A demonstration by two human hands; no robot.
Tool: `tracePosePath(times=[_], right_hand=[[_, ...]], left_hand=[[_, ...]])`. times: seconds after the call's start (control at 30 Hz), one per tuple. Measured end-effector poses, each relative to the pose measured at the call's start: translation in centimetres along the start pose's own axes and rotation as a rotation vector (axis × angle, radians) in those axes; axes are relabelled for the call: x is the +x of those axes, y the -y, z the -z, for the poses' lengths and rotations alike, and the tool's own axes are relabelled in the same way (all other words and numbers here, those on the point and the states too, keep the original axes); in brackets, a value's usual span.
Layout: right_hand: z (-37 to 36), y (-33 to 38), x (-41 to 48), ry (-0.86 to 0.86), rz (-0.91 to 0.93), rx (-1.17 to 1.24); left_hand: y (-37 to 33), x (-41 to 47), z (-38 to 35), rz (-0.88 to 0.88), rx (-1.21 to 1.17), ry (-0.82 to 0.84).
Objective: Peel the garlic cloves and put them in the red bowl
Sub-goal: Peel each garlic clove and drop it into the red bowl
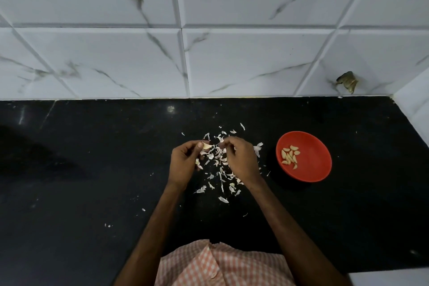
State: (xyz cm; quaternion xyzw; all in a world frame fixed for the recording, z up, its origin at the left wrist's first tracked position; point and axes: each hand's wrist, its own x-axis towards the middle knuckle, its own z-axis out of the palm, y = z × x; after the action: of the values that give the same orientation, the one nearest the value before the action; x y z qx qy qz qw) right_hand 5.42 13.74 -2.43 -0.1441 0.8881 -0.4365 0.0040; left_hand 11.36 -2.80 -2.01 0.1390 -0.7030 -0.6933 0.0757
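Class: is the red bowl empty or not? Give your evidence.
Not empty. The bowl holds a small heap of peeled cloves toward its left side; the rest is bare red.

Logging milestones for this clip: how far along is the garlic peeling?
Done: roughly ten peeled cloves lie in the red bowl; loose skins litter the counter. In hand: left hand holds a clove, right hand pinches its skin. Left: finish that clove and drop it in the bowl. Something pale sits under the left hand; whether it is another clove, I cannot tell.
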Motion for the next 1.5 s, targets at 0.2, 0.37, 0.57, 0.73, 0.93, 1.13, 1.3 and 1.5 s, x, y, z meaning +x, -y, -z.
tracePosePath(times=[0.2, 0.37, 0.57, 0.73, 0.93, 1.13, 1.3, 1.5], right_hand=[[0.2, 2.1, -0.6, 0.078, -0.008, 0.279], [-0.8, 2.4, -1.0, -0.027, -0.15, 0.487], [-1.2, 1.9, -0.9, 0.019, -0.236, 0.458], [-0.2, 0.1, -0.7, -0.051, -0.168, 0.08], [0.9, 1.9, 0.3, 0.035, -0.101, 0.357], [0.8, 2.3, 0.5, 0.08, -0.075, 0.293], [1.2, 2.8, 0.5, 0.149, -0.106, 0.329], [1.2, 2.7, 0.1, 0.168, -0.131, 0.419]], left_hand=[[-0.1, -0.1, -0.4, -0.024, 0.027, -0.005], [-0.2, -0.4, -1.0, 0.02, -0.093, -0.038], [-0.3, -0.4, -1.4, 0.017, -0.157, -0.074], [-0.6, -0.4, -1.2, 0.02, -0.086, -0.038], [0.1, -0.2, -1.1, -0.049, 0.022, -0.04], [0.2, 0.1, -0.8, -0.108, 0.093, 0.003], [0.4, 0.0, -0.9, -0.128, 0.067, 0.03], [-0.1, 0.0, -1.1, -0.048, -0.056, 0.042]])
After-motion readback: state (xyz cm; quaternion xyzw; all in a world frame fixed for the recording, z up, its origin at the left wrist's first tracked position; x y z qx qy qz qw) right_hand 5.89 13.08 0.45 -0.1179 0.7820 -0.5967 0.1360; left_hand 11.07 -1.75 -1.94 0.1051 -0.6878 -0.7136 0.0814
